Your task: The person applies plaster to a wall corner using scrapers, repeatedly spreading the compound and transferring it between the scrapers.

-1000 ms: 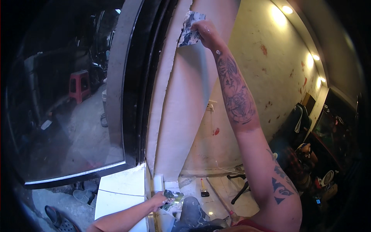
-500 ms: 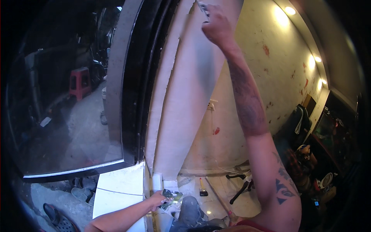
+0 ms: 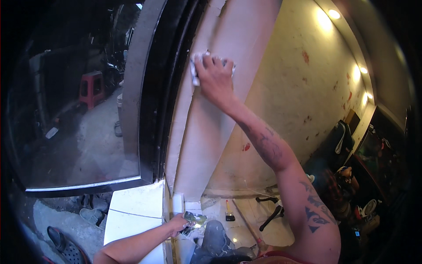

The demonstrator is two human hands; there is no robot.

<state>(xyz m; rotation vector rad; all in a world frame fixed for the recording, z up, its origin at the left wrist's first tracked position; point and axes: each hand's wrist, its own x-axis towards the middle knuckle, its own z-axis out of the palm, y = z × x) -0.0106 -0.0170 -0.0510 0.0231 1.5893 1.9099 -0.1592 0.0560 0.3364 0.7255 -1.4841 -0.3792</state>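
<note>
My right hand (image 3: pixel 215 81) is raised to the pale wall column (image 3: pixel 211 145) beside the black door frame (image 3: pixel 168 97), fingers gripping a flat scraper (image 3: pixel 194 72) smeared white, which lies against the column along a long cracked or uneven seam. Low at the centre, above my bent knee, my left hand (image 3: pixel 178 223) grips a metal blade (image 3: pixel 194 221) caked with putty, beside a white tiled step (image 3: pixel 132 220).
A glass door (image 3: pixel 66 141) at left shows a red stool (image 3: pixel 91 90). Clogs (image 3: pixel 70 251) lie below. On the tiled floor are a paintbrush (image 3: pixel 230 216), a pole (image 3: pixel 246 222) and black metal parts (image 3: pixel 272 220). Red-checked fabric (image 3: pixel 338 185) and clutter fill the right, beneath lit downlights.
My right hand and its scraper have moved down and to the left along the column from near the top edge. My left hand stays low with its blade.
</note>
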